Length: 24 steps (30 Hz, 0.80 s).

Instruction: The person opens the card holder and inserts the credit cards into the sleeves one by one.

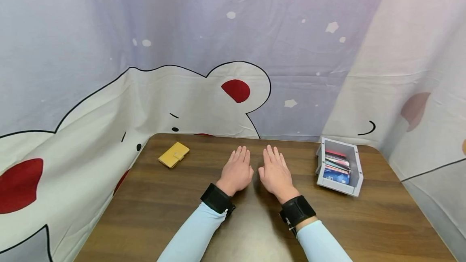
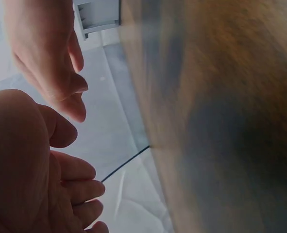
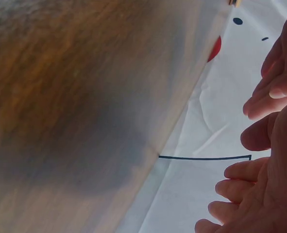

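Observation:
Both hands are held over the middle of the wooden table (image 1: 145, 209), palms down and side by side with a small gap between the thumbs. The left hand (image 1: 236, 172) has its fingers straight and holds nothing. Likewise empty, the right hand (image 1: 277, 175) points its fingers forward. Left of the hands lies a yellow card wallet (image 1: 174, 155) with a snap strap, nearest to the left hand. To the right stands a grey box (image 1: 356, 169) holding several cards (image 1: 336, 169), closer to the right hand. In the wrist views, both palms hover above the tabletop.
A printed cloth (image 1: 189, 100) with cartoon bears hangs behind the table and along its sides. The table's back edge runs just beyond the wallet and the box. Black bands (image 1: 218, 199) are strapped round both wrists.

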Tool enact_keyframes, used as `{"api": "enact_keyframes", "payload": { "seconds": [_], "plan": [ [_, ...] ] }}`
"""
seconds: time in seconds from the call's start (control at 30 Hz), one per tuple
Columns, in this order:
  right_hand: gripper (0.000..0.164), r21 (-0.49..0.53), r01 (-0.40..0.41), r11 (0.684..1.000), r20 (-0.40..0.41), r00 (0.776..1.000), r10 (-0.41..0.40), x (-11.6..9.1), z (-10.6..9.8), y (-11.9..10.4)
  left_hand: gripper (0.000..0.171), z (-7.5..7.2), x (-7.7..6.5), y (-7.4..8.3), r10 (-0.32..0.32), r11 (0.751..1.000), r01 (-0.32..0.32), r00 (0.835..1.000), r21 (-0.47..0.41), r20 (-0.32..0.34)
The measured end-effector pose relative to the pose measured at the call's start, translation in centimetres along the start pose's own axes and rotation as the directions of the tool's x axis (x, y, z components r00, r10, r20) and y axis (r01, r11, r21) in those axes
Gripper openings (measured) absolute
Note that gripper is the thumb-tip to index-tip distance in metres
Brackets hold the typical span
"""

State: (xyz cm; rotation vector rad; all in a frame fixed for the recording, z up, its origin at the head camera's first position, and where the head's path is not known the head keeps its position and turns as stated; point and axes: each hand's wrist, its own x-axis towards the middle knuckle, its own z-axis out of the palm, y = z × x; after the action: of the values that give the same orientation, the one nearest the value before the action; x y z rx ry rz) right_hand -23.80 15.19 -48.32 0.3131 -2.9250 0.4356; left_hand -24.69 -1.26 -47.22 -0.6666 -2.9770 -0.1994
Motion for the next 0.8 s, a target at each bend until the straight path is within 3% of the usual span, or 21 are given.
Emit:
{"api": "enact_keyframes", "payload": {
  "seconds": [0.27, 0.47, 0.67, 0.8],
  "plan": [
    [0.063, -0.001, -0.004, 1.0, 0.043, 0.999, 0.004, 0.3, 0.0, -0.3, 0.057, 0.2, -0.2, -0.7, -0.012, 1.0, 0.013, 1.0, -0.018, 0.027],
    [0.062, 0.009, -0.001, 1.0, 0.036, 0.999, 0.0, 0.5, 0.1, -0.2, 0.055, -0.2, -0.5, -2.4, -0.043, 0.996, 0.044, 0.999, -0.072, 0.021],
    [0.063, 0.031, 0.003, 1.0, 0.037, 0.999, -0.004, 0.4, 0.2, -0.3, 0.056, 0.0, -0.9, -4.9, -0.097, 0.986, 0.105, 0.993, -0.134, 0.06],
    [0.061, 0.048, 0.03, 0.998, 0.015, 0.999, -0.031, -0.5, -0.5, 0.1, 0.055, 0.2, -0.5, -8.7, -0.107, 0.986, 0.107, 0.994, -0.128, 0.003]
  ]
}}
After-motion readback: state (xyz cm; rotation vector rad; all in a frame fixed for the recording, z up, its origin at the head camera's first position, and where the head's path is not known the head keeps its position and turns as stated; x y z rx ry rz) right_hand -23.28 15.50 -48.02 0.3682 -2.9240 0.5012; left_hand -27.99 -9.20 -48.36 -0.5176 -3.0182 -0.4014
